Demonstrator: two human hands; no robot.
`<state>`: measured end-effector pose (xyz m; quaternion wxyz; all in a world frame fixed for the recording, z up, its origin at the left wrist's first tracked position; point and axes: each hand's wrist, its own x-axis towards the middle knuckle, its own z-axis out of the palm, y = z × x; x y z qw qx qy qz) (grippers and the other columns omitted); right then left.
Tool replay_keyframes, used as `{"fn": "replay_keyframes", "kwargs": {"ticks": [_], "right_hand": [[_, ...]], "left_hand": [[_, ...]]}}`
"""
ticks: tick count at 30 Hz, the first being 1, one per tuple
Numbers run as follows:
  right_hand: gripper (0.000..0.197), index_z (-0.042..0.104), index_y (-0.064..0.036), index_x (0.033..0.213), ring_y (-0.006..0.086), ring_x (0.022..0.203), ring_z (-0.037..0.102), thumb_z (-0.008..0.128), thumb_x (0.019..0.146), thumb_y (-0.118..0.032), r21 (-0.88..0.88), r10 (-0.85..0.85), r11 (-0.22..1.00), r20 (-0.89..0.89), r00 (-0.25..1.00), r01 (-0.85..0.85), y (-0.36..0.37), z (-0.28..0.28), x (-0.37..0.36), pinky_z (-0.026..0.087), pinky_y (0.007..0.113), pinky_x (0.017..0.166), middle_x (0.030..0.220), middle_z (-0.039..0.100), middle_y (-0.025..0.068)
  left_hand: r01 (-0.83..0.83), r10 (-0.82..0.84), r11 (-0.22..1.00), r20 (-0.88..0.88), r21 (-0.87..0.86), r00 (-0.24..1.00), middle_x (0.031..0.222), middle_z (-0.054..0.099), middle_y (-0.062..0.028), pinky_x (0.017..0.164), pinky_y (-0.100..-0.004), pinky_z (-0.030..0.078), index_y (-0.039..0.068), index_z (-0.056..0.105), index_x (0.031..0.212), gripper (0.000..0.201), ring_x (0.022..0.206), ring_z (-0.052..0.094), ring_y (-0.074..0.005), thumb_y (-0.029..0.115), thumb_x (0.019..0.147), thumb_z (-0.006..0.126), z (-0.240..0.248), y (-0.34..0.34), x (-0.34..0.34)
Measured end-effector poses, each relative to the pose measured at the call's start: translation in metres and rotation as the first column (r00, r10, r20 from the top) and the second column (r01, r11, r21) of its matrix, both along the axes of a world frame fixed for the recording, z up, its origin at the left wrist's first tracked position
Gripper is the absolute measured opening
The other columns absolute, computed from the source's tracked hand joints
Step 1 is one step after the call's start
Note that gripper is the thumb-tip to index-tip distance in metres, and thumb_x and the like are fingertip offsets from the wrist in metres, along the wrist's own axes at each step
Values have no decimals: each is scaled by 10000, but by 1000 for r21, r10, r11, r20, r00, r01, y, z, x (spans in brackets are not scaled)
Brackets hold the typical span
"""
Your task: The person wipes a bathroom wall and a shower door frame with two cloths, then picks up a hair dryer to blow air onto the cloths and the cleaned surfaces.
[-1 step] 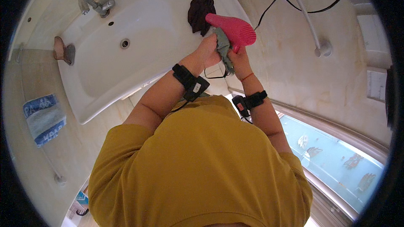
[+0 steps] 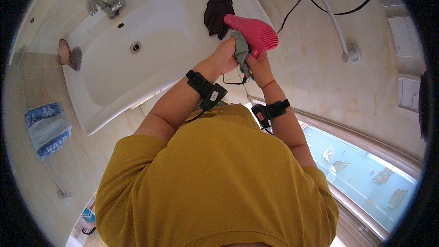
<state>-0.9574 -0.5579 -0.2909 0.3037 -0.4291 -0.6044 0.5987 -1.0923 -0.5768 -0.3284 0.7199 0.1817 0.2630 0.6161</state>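
Presently, fingers of the left hand (image 2: pixel 225 56) are closed on a grey-green cloth (image 2: pixel 241 48), located beside the dryer. The right hand (image 2: pixel 260 69) grips the pink hair dryer (image 2: pixel 254 31), nozzle near dark fabric (image 2: pixel 217 18) on the sink (image 2: pixel 160 59).

- Smooth, semi-gloss plastic on the hair dryer (image 2: pixel 251 28), ribbed at the rear.
- Matt, creased fabric in the grey cloth (image 2: pixel 241 49).
- Matt, wrinkled fabric in the dark cloth (image 2: pixel 217 16).
- Smooth, glossy, ceramic-like surface across the sink (image 2: pixel 114 75).
- Polished, reflective metal on the faucet (image 2: pixel 111 8).
- Matt, rough-looking fabric in the towel (image 2: pixel 48 128).
- Plain matt cloth for the shirt (image 2: pixel 219 174).
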Motion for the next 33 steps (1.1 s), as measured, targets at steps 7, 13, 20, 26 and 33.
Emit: {"fn": "replay_keyframes", "kwargs": {"ticks": [7, 13, 20, 26, 33], "right_hand": [[377, 483, -64, 1147, 114, 794, 556, 658, 816, -109, 127, 145, 979, 95, 985, -157, 5, 19, 12, 472, 261, 688, 970, 570, 32], [267, 467, -78, 1090, 106, 618, 545, 598, 868, -145, -113, 133, 985, -14, 991, -134, -12, 37, 31, 433, 228, 524, 917, 570, 41], [310, 387, -96, 1114, 110, 517, 491, 558, 899, -239, -96, 24, 995, -149, 989, -39, 5, 39, 17, 370, 245, 410, 820, 517, 33], [449, 364, -93, 1189, 110, 665, 500, 422, 939, -461, 104, 22, 995, -273, 962, 7, 6, 16, -13, 439, 246, 532, 984, 506, 48], [688, 176, -127, 1423, 151, 914, 555, 588, 883, -235, 20, 323, 946, -97, 941, -322, -20, 45, -6, 519, 298, 672, 1275, 425, 117]], "left_hand": [[-77, 108, 988, 239, -136, 965, 1016, 603, -53, 796, -339, 483, 73, 563, 1068, 238, 909, 579, -195, 248, 933, 473, 20, 9, -26], [-220, 233, 972, 195, -89, 953, 928, 608, -56, 701, -303, 490, 71, 581, 1016, 159, 799, 582, -181, 145, 899, 503, 17, 12, -32], [-451, 444, 885, -82, -117, 892, 872, 596, -64, 656, -288, 478, 38, 567, 963, 124, 762, 581, -180, 54, 860, 500, 43, -6, -30], [-428, 481, 854, -762, 295, 435, 1010, 562, -183, 804, -370, 458, -26, 465, 1094, 326, 915, 572, -286, 98, 806, 553, 66, -12, 19], [-275, 290, 956, -491, 104, 821, 891, 603, -79, 676, -320, 503, 30, 542, 1026, 214, 773, 599, -185, 128, 837, 553, 53, -10, -21]]}}
